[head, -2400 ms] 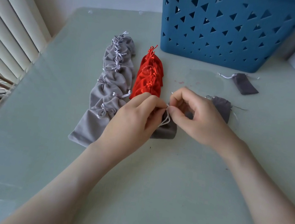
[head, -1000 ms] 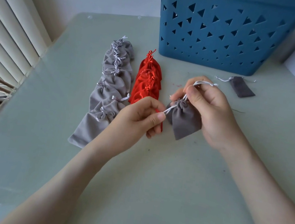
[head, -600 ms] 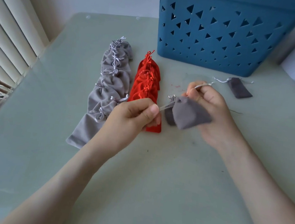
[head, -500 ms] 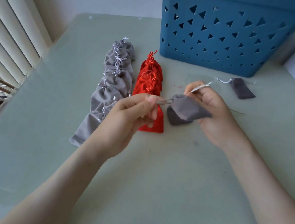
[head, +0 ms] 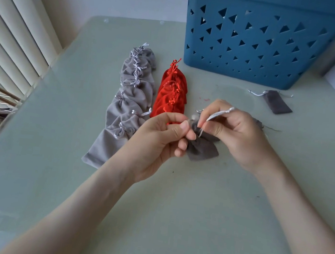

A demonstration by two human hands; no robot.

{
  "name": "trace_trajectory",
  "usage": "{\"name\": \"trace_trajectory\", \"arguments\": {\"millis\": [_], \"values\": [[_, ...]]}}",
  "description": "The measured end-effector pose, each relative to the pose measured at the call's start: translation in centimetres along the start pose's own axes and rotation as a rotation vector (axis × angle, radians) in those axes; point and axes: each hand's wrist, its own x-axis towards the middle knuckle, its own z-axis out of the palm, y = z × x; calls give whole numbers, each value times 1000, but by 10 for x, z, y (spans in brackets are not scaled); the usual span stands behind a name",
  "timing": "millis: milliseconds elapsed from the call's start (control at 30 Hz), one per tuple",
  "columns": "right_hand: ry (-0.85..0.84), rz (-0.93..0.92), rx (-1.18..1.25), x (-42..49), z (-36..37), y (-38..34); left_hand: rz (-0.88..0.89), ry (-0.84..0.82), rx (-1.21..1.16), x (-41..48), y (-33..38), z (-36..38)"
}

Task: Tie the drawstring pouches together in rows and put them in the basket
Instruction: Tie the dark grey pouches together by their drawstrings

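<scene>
Hands [head: 156, 140] [head: 238, 136] pinch one dark pouch [head: 202, 150]; two loose pouches [head: 277, 102] [head: 258, 122], two tied rows [head: 131, 100] [head: 170, 97].

No legible text, labels, brands or numbers on anything in view.

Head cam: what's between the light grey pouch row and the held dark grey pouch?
The red pouch row lies between them, beside the light grey pouch row; the left hand, pinching the dark grey pouch, overlaps its near end. Head view.
</scene>
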Motion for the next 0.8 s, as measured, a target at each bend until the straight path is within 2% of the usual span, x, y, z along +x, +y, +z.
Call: {"name": "trace_trajectory", "arguments": {"millis": [200, 467, 633, 800], "values": [[-3, -70, -211, 2, 8, 6, -92, -22, 138, 0, -1, -1], [79, 62, -176, 3, 15, 8, -74, -111, 130, 0, -1, -2], [143, 45, -274, 2, 14, 10, -50, 32, 277, 1, -4, 6], [156, -60, -359, 2, 16, 7, -42, 68, 370, 0, -3, 8]]}}
